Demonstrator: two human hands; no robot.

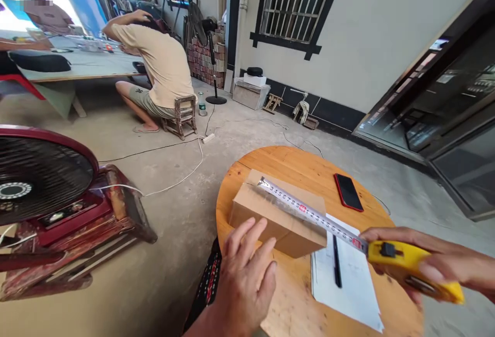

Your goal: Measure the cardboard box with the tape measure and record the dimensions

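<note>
A closed brown cardboard box (266, 218) sits on the round wooden table (294, 159). In my right hand (436, 259) is a yellow tape measure (402, 265), fingers wrapped around its case. Its blade (317, 215) is drawn out to the left and runs over the top of the box, the metal end near the box's far left corner. My left hand (247, 275) is open with fingers spread, in front of the box's near side; whether it touches the cardboard I cannot tell. Right of the box lie white paper sheets (351, 295) with a black pen (336, 262) on them.
A phone with a red edge (348, 192) lies on the table's right part. On the left, a dark red fan (46, 182) rests on a wooden chair. Cables (174, 190) cross the floor. One person (158, 63) sits by a long table (96, 63); another is behind it.
</note>
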